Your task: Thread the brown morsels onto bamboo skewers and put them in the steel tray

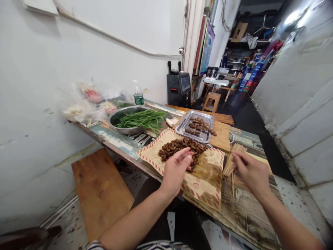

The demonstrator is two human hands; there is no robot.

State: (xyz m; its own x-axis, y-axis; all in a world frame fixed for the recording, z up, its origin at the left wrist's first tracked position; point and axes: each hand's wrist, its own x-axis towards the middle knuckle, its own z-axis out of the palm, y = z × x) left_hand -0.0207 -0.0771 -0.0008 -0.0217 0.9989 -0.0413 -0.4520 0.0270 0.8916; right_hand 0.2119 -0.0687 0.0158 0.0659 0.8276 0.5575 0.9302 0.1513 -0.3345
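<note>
brown lumps [173,146] are piled on paper [208,189] by the table's [256,217] near edge. the left hand [175,172] is curled at them, the right hand [252,173] pinched shut near thin sticks [229,163]; whether anything is gripped cannot be told.

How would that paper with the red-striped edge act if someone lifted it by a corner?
Probably floppy: the paper looks thin and rumpled. Its dark, wet-looking patch may feel slippery and tear more easily. The heap of brown pieces would likely make it sag, and some of them look rounded enough to roll off.
</note>
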